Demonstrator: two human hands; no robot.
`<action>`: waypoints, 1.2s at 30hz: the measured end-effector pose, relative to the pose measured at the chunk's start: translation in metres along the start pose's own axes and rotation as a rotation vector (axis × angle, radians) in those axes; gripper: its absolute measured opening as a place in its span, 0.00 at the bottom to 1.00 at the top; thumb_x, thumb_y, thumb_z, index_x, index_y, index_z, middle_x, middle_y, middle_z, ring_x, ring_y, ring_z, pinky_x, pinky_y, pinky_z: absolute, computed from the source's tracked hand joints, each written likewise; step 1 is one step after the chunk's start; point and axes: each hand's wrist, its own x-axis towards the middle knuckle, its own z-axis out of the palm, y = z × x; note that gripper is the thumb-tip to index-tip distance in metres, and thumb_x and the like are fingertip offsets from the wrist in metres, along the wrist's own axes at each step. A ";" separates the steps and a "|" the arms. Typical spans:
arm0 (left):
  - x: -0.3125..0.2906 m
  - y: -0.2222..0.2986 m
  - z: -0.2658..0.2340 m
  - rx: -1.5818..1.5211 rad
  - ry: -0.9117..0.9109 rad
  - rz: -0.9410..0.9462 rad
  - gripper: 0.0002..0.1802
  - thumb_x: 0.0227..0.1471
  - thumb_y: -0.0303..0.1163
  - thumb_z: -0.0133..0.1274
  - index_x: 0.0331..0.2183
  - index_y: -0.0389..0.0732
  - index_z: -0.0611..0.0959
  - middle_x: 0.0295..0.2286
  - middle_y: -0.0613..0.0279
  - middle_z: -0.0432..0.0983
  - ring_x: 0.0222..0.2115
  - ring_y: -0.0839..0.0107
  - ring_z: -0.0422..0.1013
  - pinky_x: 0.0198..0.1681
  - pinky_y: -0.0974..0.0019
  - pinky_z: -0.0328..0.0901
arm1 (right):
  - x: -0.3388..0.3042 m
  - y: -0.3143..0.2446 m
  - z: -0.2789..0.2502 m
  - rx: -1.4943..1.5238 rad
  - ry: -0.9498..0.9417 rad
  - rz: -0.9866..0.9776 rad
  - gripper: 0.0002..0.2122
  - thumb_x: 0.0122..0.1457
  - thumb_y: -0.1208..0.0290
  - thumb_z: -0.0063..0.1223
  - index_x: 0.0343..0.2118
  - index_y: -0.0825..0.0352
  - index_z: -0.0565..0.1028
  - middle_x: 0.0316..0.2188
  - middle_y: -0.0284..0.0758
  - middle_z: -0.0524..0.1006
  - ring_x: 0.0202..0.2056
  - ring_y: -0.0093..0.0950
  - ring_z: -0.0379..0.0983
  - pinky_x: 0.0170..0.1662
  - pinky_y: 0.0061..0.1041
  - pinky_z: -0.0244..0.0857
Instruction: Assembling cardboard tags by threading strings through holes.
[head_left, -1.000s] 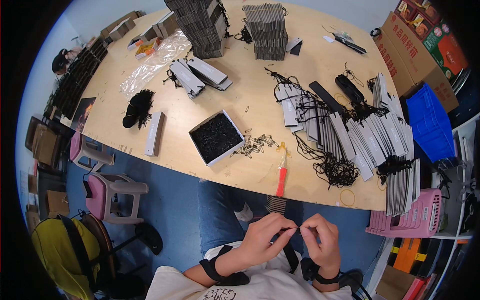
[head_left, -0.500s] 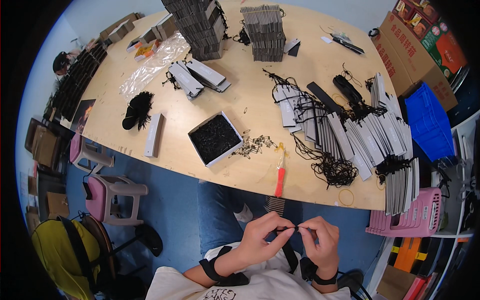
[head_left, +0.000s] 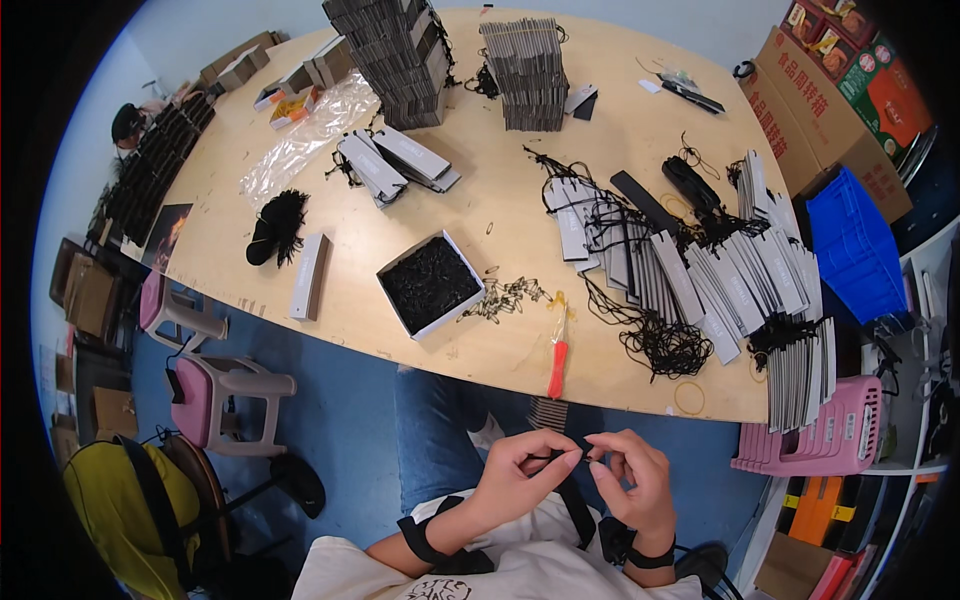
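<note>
My left hand is closed in a pinch on a thin black cord, held over my lap in front of the table edge. Facing it, my right hand has curled fingers at the same cord, with its forefinger lifted a little from the thumb. The fingers cover most of the cord, so its ends cannot be made out. On the table beyond lie a red-handled tool, scattered small wire pins and a white box filled with small black pieces.
Grey tags with black cords spread over the table's right side. Tall stacks of grey pieces stand at the back. A grey slim box and a black cord bundle lie left. Beside the table are a pink basket and stools.
My right forefinger has lifted and the fingers have spread somewhat from their tight pinch. My left hand has shifted slightly left and keeps its pinch. The view has tilted a little.
</note>
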 end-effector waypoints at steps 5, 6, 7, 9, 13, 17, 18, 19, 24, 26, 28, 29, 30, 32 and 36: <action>0.002 -0.003 -0.002 -0.049 -0.008 -0.078 0.07 0.56 0.26 0.56 0.37 0.35 0.82 0.22 0.76 0.71 0.19 0.92 0.54 0.21 0.82 0.47 | 0.002 0.003 0.000 0.005 -0.050 -0.029 0.18 0.48 0.78 0.61 0.44 0.65 0.77 0.29 0.32 0.78 0.16 0.20 0.62 0.20 0.18 0.56; 0.002 -0.005 -0.001 -0.048 -0.009 -0.078 0.07 0.56 0.26 0.56 0.37 0.35 0.82 0.22 0.76 0.71 0.19 0.92 0.54 0.21 0.82 0.47 | 0.002 0.003 0.000 0.006 -0.049 -0.029 0.18 0.48 0.78 0.61 0.44 0.65 0.77 0.29 0.32 0.78 0.16 0.20 0.62 0.20 0.18 0.56; 0.003 -0.007 0.000 -0.105 -0.011 -0.080 0.07 0.57 0.26 0.56 0.37 0.35 0.82 0.22 0.76 0.70 0.20 0.92 0.54 0.21 0.82 0.48 | 0.002 0.004 0.002 0.012 -0.052 -0.030 0.17 0.48 0.78 0.62 0.43 0.66 0.77 0.29 0.32 0.78 0.16 0.20 0.62 0.20 0.18 0.56; 0.004 -0.008 0.000 -0.163 -0.013 -0.082 0.07 0.57 0.26 0.56 0.37 0.34 0.82 0.22 0.76 0.69 0.20 0.91 0.54 0.21 0.82 0.49 | 0.001 0.005 0.004 0.018 -0.056 -0.031 0.16 0.47 0.78 0.64 0.42 0.66 0.78 0.28 0.32 0.78 0.16 0.20 0.62 0.20 0.18 0.57; 0.006 -0.003 -0.003 -0.020 -0.068 -0.042 0.06 0.57 0.27 0.55 0.35 0.34 0.82 0.23 0.75 0.70 0.21 0.88 0.57 0.23 0.79 0.53 | 0.002 0.021 0.012 -0.027 0.037 -0.117 0.13 0.47 0.79 0.66 0.37 0.67 0.80 0.24 0.34 0.78 0.16 0.22 0.66 0.20 0.20 0.58; 0.004 0.002 -0.006 0.292 -0.015 -0.040 0.06 0.56 0.28 0.56 0.34 0.35 0.82 0.25 0.67 0.73 0.21 0.83 0.61 0.23 0.75 0.56 | 0.005 0.020 0.007 -0.129 0.041 -0.217 0.11 0.47 0.79 0.65 0.35 0.68 0.80 0.23 0.36 0.78 0.18 0.24 0.72 0.20 0.20 0.61; 0.005 0.003 -0.006 0.291 -0.016 -0.040 0.06 0.56 0.28 0.56 0.34 0.35 0.82 0.25 0.67 0.73 0.21 0.83 0.61 0.23 0.75 0.56 | 0.004 0.019 0.005 -0.131 0.042 -0.216 0.11 0.47 0.79 0.65 0.35 0.68 0.80 0.23 0.36 0.78 0.18 0.24 0.72 0.20 0.20 0.61; 0.005 0.005 -0.006 0.300 -0.031 0.021 0.06 0.55 0.28 0.57 0.34 0.35 0.82 0.25 0.65 0.73 0.20 0.81 0.61 0.23 0.75 0.57 | 0.004 0.016 0.002 -0.134 -0.008 -0.146 0.10 0.47 0.79 0.66 0.34 0.68 0.79 0.23 0.36 0.79 0.19 0.23 0.73 0.21 0.19 0.62; 0.005 0.012 -0.006 0.373 -0.062 0.148 0.06 0.53 0.27 0.58 0.34 0.37 0.83 0.25 0.64 0.73 0.19 0.78 0.62 0.23 0.73 0.58 | 0.000 0.014 0.000 -0.026 -0.005 0.057 0.10 0.47 0.79 0.66 0.33 0.68 0.78 0.24 0.34 0.80 0.19 0.21 0.73 0.21 0.18 0.63; 0.004 0.013 -0.005 0.366 -0.048 0.160 0.06 0.52 0.26 0.59 0.35 0.38 0.83 0.24 0.64 0.73 0.19 0.79 0.62 0.22 0.73 0.57 | -0.001 0.015 -0.002 -0.071 -0.010 -0.030 0.10 0.46 0.80 0.66 0.32 0.68 0.77 0.26 0.34 0.81 0.19 0.19 0.73 0.21 0.17 0.64; 0.004 0.012 -0.005 0.364 -0.040 0.173 0.06 0.51 0.25 0.59 0.34 0.37 0.83 0.24 0.64 0.73 0.18 0.79 0.62 0.22 0.74 0.57 | -0.001 0.014 -0.003 -0.048 -0.005 -0.047 0.09 0.47 0.80 0.65 0.32 0.68 0.77 0.28 0.34 0.81 0.20 0.20 0.73 0.21 0.17 0.64; 0.004 0.012 -0.006 0.363 -0.030 0.186 0.06 0.51 0.25 0.60 0.34 0.37 0.84 0.24 0.64 0.73 0.18 0.79 0.61 0.22 0.74 0.56 | 0.000 0.014 -0.003 -0.023 0.001 -0.066 0.09 0.47 0.81 0.65 0.32 0.68 0.77 0.30 0.35 0.81 0.21 0.20 0.74 0.21 0.17 0.65; 0.004 0.012 -0.006 0.364 -0.030 0.186 0.06 0.51 0.25 0.60 0.34 0.37 0.84 0.24 0.64 0.73 0.18 0.79 0.61 0.22 0.74 0.56 | 0.000 0.014 -0.003 -0.023 0.001 -0.066 0.09 0.47 0.81 0.65 0.32 0.68 0.77 0.30 0.35 0.81 0.21 0.20 0.74 0.21 0.17 0.65; 0.003 0.011 -0.006 0.361 -0.026 0.198 0.06 0.51 0.24 0.60 0.35 0.37 0.84 0.23 0.65 0.72 0.18 0.79 0.61 0.21 0.74 0.56 | 0.000 0.014 -0.003 0.023 0.026 -0.138 0.07 0.48 0.82 0.62 0.30 0.68 0.77 0.34 0.36 0.82 0.23 0.22 0.74 0.22 0.17 0.65; 0.003 0.012 -0.007 0.386 -0.036 0.220 0.06 0.51 0.24 0.59 0.35 0.37 0.84 0.23 0.65 0.72 0.18 0.79 0.61 0.21 0.74 0.56 | 0.004 0.006 -0.004 -0.068 0.040 -0.165 0.04 0.48 0.84 0.57 0.28 0.70 0.76 0.34 0.40 0.82 0.24 0.25 0.74 0.24 0.18 0.66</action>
